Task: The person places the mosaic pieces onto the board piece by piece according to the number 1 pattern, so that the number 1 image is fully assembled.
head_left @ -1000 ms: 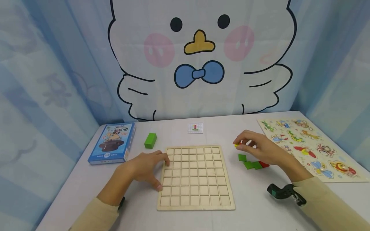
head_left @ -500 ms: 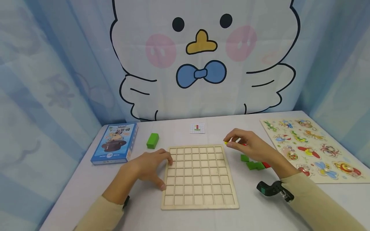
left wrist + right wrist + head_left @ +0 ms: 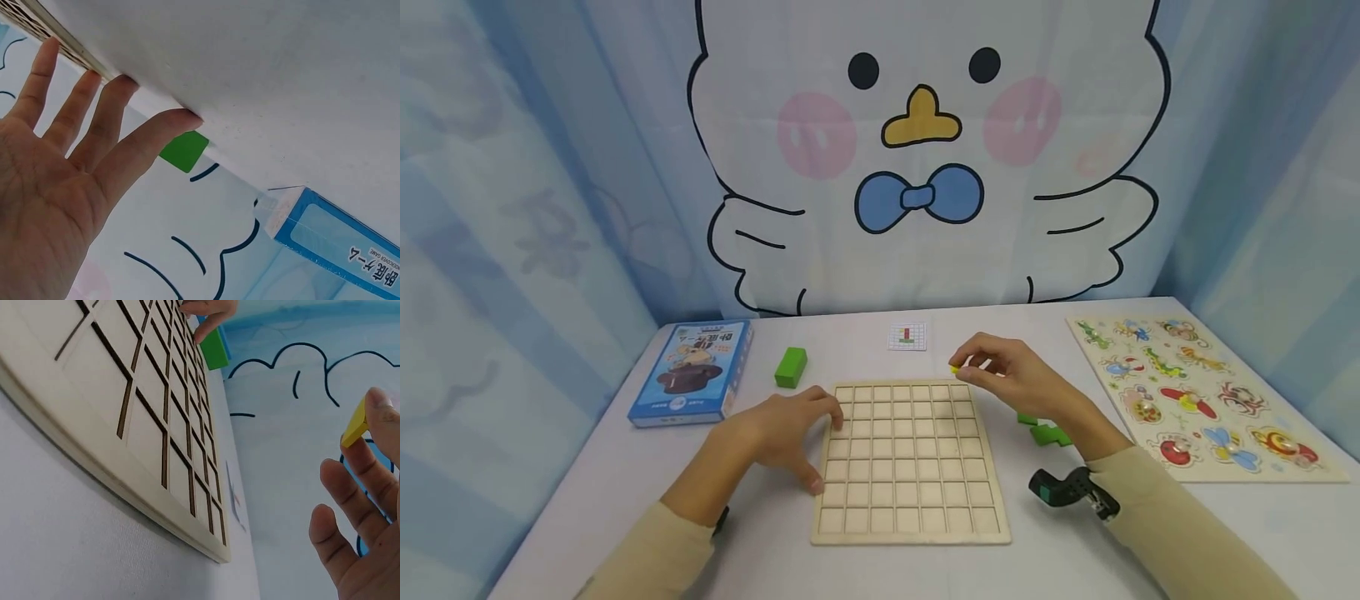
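Observation:
My right hand (image 3: pixel 1011 375) pinches a small yellow square tile (image 3: pixel 954 369) between thumb and index finger, raised by the far right corner of a wooden grid board (image 3: pixel 910 538). The right wrist view shows the tile (image 3: pixel 355 425) tilted at the fingertips, with the other fingers loosely bent. At the board's left edge, my left hand (image 3: pixel 782 433) rests its thumb and fingertips, fingers spread. Its palm (image 3: pixel 50 206) fills the left side of the left wrist view. Several green tiles (image 3: pixel 1051 435) lie right of the board, partly hidden by the right forearm.
A small pattern card (image 3: pixel 907 337) lies beyond the board. Back left are a green block (image 3: pixel 791 367) and a blue game box (image 3: pixel 691 371). An animal picture board (image 3: pixel 1206 400) covers the right side. Printed curtains surround the table.
My right hand has travelled left with the yellow tile, from above the loose tiles to the board's far right corner. Its forearm now hides the red tiles. My left hand stays at the board's edge.

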Demonstrator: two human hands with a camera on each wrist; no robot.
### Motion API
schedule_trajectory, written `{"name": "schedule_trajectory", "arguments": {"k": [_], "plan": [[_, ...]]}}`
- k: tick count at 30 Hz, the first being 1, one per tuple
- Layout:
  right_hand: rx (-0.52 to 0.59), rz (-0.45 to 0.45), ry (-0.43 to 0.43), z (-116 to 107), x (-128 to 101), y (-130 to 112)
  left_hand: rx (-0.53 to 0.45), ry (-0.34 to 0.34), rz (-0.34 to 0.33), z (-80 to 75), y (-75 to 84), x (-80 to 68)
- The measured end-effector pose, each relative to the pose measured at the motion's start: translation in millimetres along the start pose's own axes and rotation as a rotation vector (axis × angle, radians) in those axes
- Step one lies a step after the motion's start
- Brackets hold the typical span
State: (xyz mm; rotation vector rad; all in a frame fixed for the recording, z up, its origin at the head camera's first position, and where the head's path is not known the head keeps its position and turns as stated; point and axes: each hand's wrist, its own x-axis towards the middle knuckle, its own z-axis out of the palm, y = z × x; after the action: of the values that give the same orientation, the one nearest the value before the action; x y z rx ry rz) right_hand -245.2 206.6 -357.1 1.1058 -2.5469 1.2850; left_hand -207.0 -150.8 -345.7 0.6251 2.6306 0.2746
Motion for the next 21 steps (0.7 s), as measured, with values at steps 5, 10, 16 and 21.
{"name": "schedule_trajectory", "arguments": {"k": [5, 10, 16, 21], "plan": [[0.033, -0.012, -0.017, 8.2, 7.9, 0.9, -0.002, -0.002, 0.001, 0.4, -0.8, 1.3], [0.046, -0.016, -0.039, 13.8, 17.3, -0.5, -0.001, 0.004, 0.011, -0.8, -2.3, 1.9], [0.069, -0.015, -0.053, 20.2, 28.3, -0.4, -0.008, 0.000, 0.008, -2.0, -3.4, 2.0], [0.073, -0.024, -0.071, 27.7, 36.2, 0.5, -0.012, -0.014, -0.005, -0.2, -3.3, 2.6]]}}
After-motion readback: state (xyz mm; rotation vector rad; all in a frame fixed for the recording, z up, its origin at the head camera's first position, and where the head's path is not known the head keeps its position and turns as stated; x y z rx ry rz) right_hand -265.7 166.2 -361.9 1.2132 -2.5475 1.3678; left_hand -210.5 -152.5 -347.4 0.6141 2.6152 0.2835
